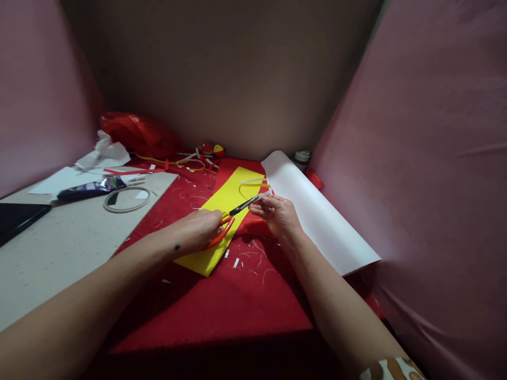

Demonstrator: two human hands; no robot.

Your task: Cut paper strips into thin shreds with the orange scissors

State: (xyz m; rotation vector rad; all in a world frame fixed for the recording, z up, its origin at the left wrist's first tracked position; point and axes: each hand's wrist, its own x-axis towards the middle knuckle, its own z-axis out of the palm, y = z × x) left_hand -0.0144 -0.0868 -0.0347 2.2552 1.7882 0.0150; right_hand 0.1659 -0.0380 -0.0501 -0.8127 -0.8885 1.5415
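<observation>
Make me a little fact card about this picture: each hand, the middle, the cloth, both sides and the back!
Left hand: holds scissors
Right hand: fingers pinch a thin strip by the scissor tips
Middle: yellow sheet, partly over a red ridged sheet
Cloth: red, with small scraps
Left side: pale board, dark tube
Right side: curled white sheet
Back: red bag

No readable lettering anywhere

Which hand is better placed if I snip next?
Probably the left hand: it grips the scissors by their handles, while the right hand pinches a thin strip near the blade tips.
</observation>
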